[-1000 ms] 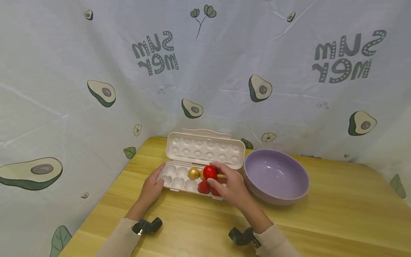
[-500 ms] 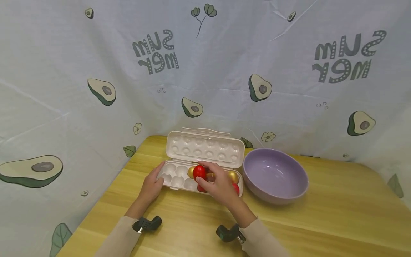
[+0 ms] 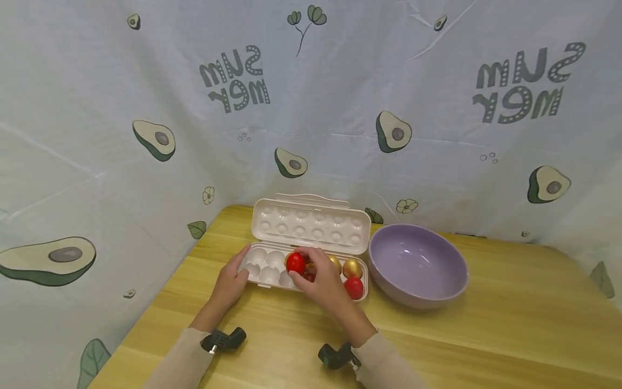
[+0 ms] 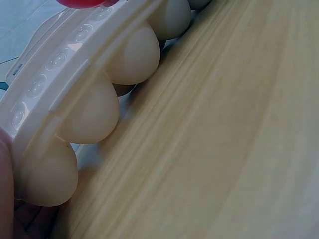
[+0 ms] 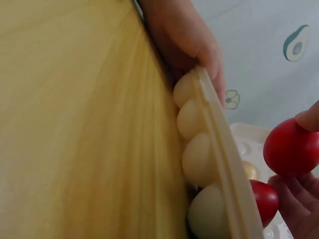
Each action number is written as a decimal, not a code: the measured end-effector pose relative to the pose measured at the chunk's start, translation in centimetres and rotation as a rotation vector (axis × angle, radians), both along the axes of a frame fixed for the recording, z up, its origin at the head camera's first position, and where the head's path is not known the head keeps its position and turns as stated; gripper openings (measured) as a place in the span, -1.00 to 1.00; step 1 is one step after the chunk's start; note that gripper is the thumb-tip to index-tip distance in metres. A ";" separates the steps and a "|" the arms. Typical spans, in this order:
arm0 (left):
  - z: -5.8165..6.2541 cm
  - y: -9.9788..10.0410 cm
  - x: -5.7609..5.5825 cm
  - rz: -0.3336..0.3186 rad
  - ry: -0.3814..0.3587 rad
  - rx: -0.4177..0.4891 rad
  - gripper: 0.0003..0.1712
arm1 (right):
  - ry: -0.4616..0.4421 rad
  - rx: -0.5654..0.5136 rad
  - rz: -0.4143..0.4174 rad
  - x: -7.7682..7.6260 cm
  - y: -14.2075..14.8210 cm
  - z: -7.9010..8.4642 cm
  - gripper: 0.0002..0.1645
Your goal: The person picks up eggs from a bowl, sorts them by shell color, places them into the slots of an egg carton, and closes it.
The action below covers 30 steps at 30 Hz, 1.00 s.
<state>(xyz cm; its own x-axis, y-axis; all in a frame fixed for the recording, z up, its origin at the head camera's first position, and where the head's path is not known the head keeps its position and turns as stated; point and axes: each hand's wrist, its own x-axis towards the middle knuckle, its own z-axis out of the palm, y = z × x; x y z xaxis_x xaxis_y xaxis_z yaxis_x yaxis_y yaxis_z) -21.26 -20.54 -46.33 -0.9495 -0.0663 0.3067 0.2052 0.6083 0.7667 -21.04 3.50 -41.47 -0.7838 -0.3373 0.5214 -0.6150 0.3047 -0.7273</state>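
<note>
A cream plastic egg box point(image 3: 268, 275) lies on the table with its lid point(image 3: 311, 222) folded back. My left hand point(image 3: 229, 280) grips the box's left end, thumb at the rim. Between thumb and fingers, my right hand point(image 3: 324, 278) pinches a red egg point(image 3: 296, 263) above the middle cups. Close below that egg, another red egg point(image 5: 264, 201) sits in the front row in the right wrist view. Gold eggs fill back-row cups, one gold egg point(image 3: 352, 268) at the right end behind a red egg point(image 3: 354, 288). My right hand hides some cups; several left ones hold nothing.
Just right of the egg box stands a large purple bowl point(image 3: 418, 265), nothing visible inside. Both rest on a wood-grain table point(image 3: 510, 324). A pale curtain point(image 3: 340, 97) printed with avocados hangs behind and to the left.
My right hand has moved left along the box with the red egg and come a little lower, uncovering eggs at the right end. My left hand stays put.
</note>
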 end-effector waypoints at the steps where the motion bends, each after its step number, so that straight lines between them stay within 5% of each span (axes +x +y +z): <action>1: 0.0 0.0 0.0 0.002 0.002 -0.002 -0.29 | 0.016 0.013 -0.005 0.1 0.0 -0.1 -0.46; 8: 0.0 -0.3 0.4 0.013 0.006 -0.014 -0.29 | 0.137 0.119 -0.012 0.6 -0.5 -0.9 -0.45; 30: -0.2 0.1 -0.1 0.000 0.003 0.012 -0.29 | 0.242 0.290 -0.047 0.4 0.0 -1.6 -0.49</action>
